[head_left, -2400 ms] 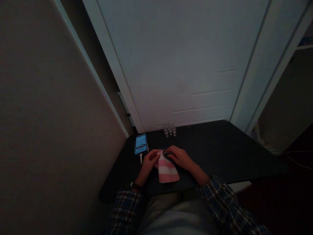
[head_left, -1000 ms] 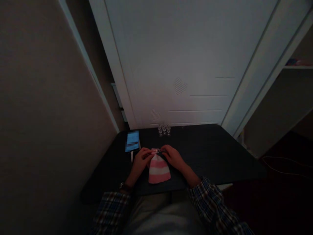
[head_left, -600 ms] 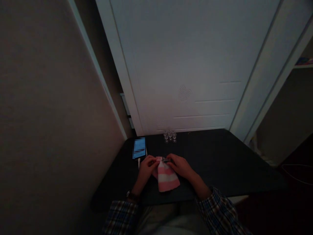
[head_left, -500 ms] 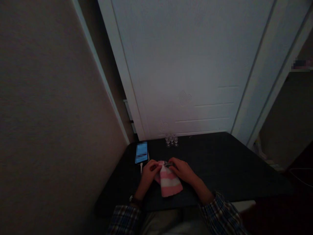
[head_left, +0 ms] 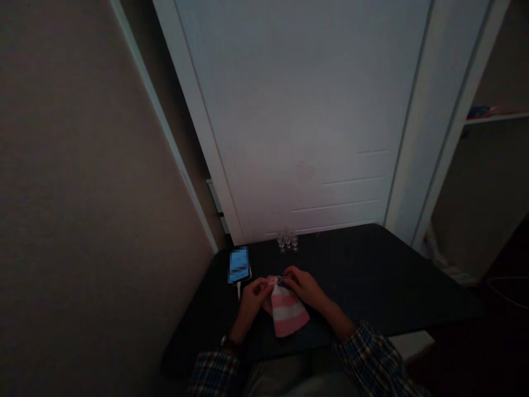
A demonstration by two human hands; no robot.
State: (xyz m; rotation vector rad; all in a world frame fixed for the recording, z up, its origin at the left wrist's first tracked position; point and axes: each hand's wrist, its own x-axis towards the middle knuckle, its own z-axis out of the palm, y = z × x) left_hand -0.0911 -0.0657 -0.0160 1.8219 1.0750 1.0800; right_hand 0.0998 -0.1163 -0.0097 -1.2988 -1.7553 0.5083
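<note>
The shiny piece (head_left: 282, 279) at the right hand (head_left: 306, 288) is too small to tell

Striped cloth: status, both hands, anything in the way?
Left hand pinching striped cloth at gathered top. Right hand at shiny piece there, grip unclear. Phone, small glasses farther back, apart from cloth.

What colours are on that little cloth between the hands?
Pink and white, in wide stripes across the cloth. It shows best in the head view, the only one here.

The left hand (head_left: 253, 298) pinches a striped cloth (head_left: 288, 312) at a dark table (head_left: 372, 275), right hand (head_left: 305, 285) alongside.
</note>
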